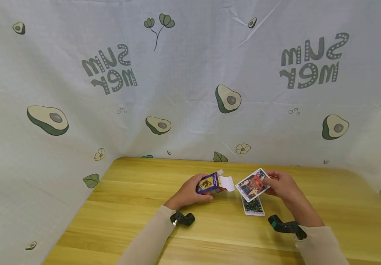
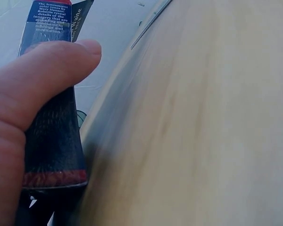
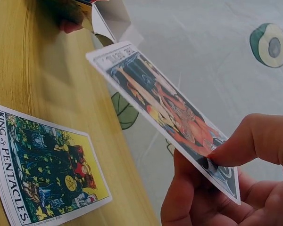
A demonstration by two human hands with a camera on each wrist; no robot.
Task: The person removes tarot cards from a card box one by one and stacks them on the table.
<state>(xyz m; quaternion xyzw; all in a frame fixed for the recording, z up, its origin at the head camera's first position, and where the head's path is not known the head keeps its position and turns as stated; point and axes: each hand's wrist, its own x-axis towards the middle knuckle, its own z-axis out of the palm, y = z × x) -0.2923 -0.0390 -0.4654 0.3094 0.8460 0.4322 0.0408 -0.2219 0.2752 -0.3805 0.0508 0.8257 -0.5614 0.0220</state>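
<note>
My left hand (image 1: pixel 188 192) grips a blue-and-purple card box (image 1: pixel 208 183), its white end flap (image 1: pixel 227 183) folded out to the right. In the left wrist view the thumb (image 2: pixel 52 63) lies across the box's printed narrow side (image 2: pixel 56 136). A tarot card (image 1: pixel 248 186) showing a red figure is pinched by my right hand (image 1: pixel 285 187), tilted above the table. Under it, a small stack of cards lies face up, topped by the King of Pentacles card (image 3: pixel 47 174). The inside of the box is hidden.
A wooden table (image 1: pixel 137 217) carries the stack and runs back to a pale cloth (image 1: pixel 190 73) printed with avocados and lettering. The cloth also hangs along the left and right sides. Each wrist wears a dark strap (image 1: pixel 182 218).
</note>
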